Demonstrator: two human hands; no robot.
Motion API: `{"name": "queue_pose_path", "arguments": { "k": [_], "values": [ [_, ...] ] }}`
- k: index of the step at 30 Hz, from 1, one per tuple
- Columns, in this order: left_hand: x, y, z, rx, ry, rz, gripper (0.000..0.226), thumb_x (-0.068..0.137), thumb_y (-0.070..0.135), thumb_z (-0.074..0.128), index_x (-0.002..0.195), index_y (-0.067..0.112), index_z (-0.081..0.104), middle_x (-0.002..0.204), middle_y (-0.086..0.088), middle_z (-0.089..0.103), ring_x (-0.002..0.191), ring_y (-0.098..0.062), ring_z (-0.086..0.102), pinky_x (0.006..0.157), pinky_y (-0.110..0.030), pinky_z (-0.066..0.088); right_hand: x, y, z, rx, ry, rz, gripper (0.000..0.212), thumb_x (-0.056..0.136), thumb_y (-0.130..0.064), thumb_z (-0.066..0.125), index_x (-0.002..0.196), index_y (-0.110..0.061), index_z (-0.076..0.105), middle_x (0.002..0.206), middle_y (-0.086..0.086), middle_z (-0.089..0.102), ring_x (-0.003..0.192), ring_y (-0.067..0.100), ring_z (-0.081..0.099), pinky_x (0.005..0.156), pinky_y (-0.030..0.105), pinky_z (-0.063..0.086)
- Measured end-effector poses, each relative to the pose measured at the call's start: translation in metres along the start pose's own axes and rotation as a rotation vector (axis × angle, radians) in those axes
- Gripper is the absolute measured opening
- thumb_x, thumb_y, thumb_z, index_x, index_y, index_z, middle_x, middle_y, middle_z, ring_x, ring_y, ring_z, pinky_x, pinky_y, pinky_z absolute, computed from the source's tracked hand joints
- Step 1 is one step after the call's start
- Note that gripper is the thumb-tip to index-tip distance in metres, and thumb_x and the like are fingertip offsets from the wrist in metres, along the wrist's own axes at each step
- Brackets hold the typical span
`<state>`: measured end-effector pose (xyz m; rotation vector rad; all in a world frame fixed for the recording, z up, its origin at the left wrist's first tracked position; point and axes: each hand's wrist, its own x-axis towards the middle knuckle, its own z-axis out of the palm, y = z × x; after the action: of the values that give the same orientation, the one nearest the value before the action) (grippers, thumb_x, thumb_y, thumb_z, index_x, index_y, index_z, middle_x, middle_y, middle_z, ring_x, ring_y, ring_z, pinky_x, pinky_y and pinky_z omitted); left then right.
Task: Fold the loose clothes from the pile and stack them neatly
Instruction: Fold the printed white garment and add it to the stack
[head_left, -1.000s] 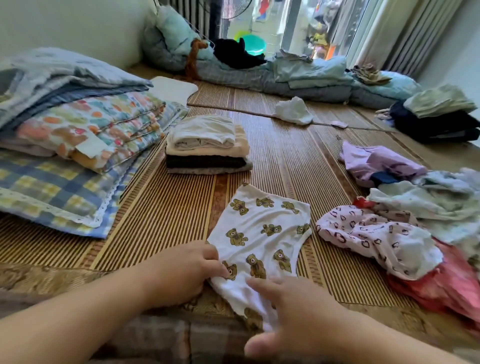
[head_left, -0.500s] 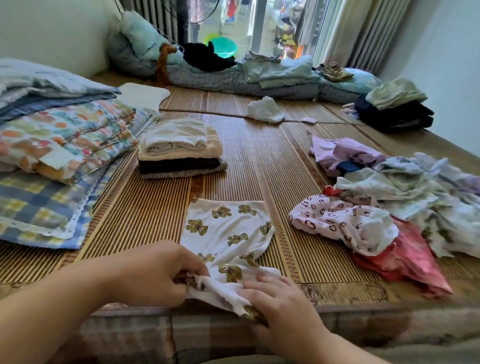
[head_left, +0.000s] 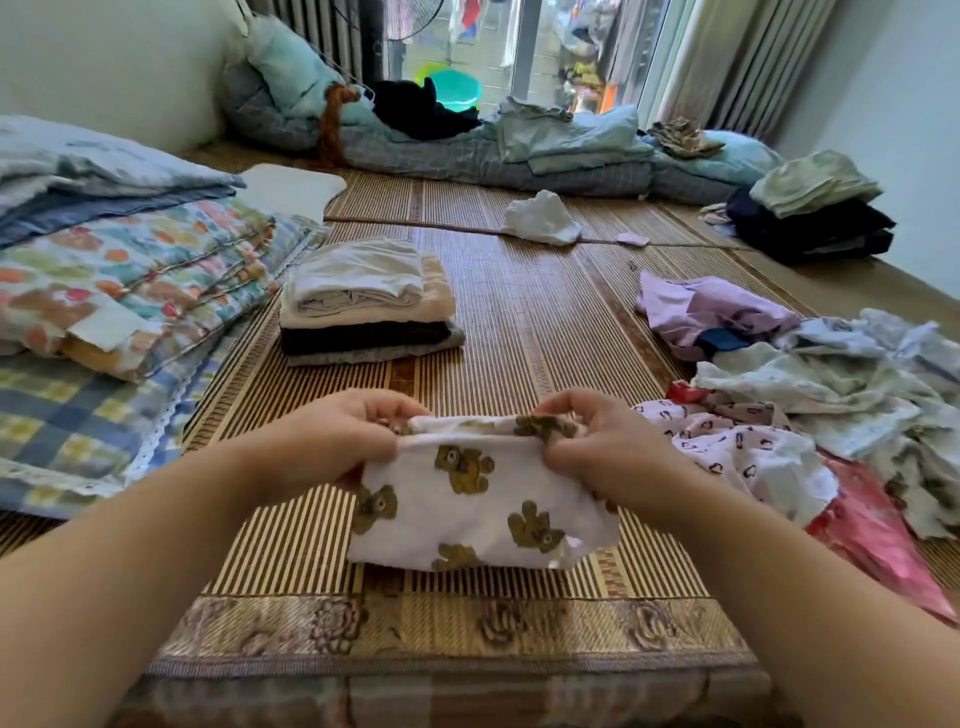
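We pinch the white cotton garment printed with brown bears (head_left: 483, 499) between both hands: our left hand (head_left: 332, 441) grips its upper left corner, our right hand (head_left: 597, 441) its upper right. Its lower edge rests on the striped bamboo mat (head_left: 519, 322), near the loose clothes pile (head_left: 831, 395).

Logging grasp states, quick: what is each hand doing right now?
Left hand: closed, pinching the top left edge of the bear-print garment.
Right hand: closed, pinching the same garment's top right edge.
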<state>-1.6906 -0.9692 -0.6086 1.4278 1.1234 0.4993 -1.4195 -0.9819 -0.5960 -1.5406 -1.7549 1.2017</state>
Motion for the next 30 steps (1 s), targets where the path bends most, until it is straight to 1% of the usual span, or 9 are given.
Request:
{"name": "queue_pose_path", "arguments": {
  "k": [4, 6, 9, 12, 14, 18, 22, 26, 30],
  "values": [
    [0.043, -0.018, -0.005, 0.027, 0.431, -0.087, 0.034, 0.087, 0.023, 0.062, 0.120, 0.028, 0.058, 0.102, -0.005, 0.066, 0.082, -0.018, 0.069, 0.062, -0.031, 0.058, 0.048, 0.013, 0.003, -0.024, 0.196, 0.053, 0.048, 0.086, -0.019, 0.068, 0.130, -0.026, 0.048, 0.106, 0.003, 0.062, 0.085, 0.019, 0.066, 0.073, 0.037, 0.059],
    [0.055, -0.026, -0.007, 0.179, 0.554, -0.118, 0.047, 0.089, 0.033, 0.061, 0.134, 0.029, 0.047, 0.116, -0.003, 0.063, 0.091, -0.015, 0.064, 0.068, -0.030, 0.056, 0.064, 0.027, 0.007, -0.060, 0.272, 0.096, 0.059, 0.087, -0.021, 0.068, 0.139, -0.023, 0.040, 0.102, 0.002, 0.063, 0.082, 0.016, 0.065, 0.068, 0.032, 0.058],
    [0.061, -0.034, -0.008, 0.549, 0.552, -0.248, 0.066, 0.085, 0.044, 0.063, 0.143, 0.026, 0.037, 0.116, 0.001, 0.062, 0.078, -0.005, 0.056, 0.054, -0.022, 0.041, 0.079, 0.046, 0.011, -0.175, 0.300, 0.202, 0.060, 0.089, -0.027, 0.066, 0.141, -0.016, 0.039, 0.112, 0.004, 0.063, 0.086, 0.017, 0.065, 0.072, 0.034, 0.056],
    [0.059, -0.037, -0.005, 0.742, 0.466, -0.378, 0.080, 0.078, 0.054, 0.063, 0.145, 0.023, 0.033, 0.128, 0.000, 0.059, 0.096, -0.012, 0.058, 0.068, -0.027, 0.046, 0.081, 0.056, 0.019, -0.301, 0.214, 0.327, 0.069, 0.081, -0.055, 0.067, 0.132, -0.013, 0.050, 0.113, 0.003, 0.062, 0.101, 0.019, 0.060, 0.079, 0.032, 0.048],
    [0.060, -0.037, 0.001, 0.674, 0.370, -0.347, 0.084, 0.078, 0.052, 0.066, 0.147, 0.023, 0.029, 0.122, 0.002, 0.063, 0.099, -0.013, 0.063, 0.080, -0.031, 0.054, 0.080, 0.058, 0.028, -0.480, 0.152, 0.363, 0.068, 0.070, -0.070, 0.067, 0.110, -0.015, 0.065, 0.102, 0.001, 0.067, 0.097, 0.020, 0.063, 0.081, 0.031, 0.050],
    [0.063, -0.032, 0.020, 0.552, 0.288, -0.250, 0.097, 0.083, 0.027, 0.069, 0.151, 0.035, 0.001, 0.077, -0.001, 0.066, 0.051, -0.006, 0.056, 0.043, -0.020, 0.045, 0.077, 0.056, 0.043, -0.579, 0.148, 0.317, 0.050, 0.073, -0.058, 0.071, 0.099, -0.015, 0.064, 0.101, 0.001, 0.066, 0.089, 0.018, 0.059, 0.077, 0.032, 0.051],
    [0.052, -0.029, 0.016, -0.096, 0.239, -0.274, 0.095, 0.084, 0.003, 0.067, 0.147, 0.050, 0.013, 0.141, -0.017, 0.042, 0.089, -0.030, 0.069, 0.071, -0.042, 0.060, 0.073, 0.052, 0.043, -0.392, 0.186, 0.222, 0.047, 0.081, -0.035, 0.070, 0.120, -0.020, 0.048, 0.100, -0.005, 0.058, 0.080, 0.010, 0.054, 0.058, 0.023, 0.041],
    [0.038, -0.027, 0.006, -0.449, 0.133, -0.287, 0.086, 0.085, -0.005, 0.061, 0.145, 0.046, 0.026, 0.143, -0.021, 0.039, 0.092, -0.039, 0.070, 0.076, -0.050, 0.058, 0.067, 0.053, 0.039, -0.357, 0.097, 0.128, 0.101, 0.083, -0.030, 0.071, 0.151, -0.041, -0.003, 0.098, -0.010, 0.058, 0.072, 0.005, 0.057, 0.057, 0.015, 0.042],
    [0.032, -0.033, 0.011, -0.385, 0.079, -0.323, 0.060, 0.089, 0.004, 0.057, 0.138, 0.036, 0.045, 0.133, -0.010, 0.053, 0.094, -0.029, 0.070, 0.070, -0.037, 0.058, 0.066, 0.047, 0.035, -0.392, -0.123, 0.140, 0.064, 0.082, -0.029, 0.072, 0.137, -0.045, 0.043, 0.119, -0.008, 0.059, 0.085, 0.006, 0.062, 0.075, 0.025, 0.058]
  ]
}}
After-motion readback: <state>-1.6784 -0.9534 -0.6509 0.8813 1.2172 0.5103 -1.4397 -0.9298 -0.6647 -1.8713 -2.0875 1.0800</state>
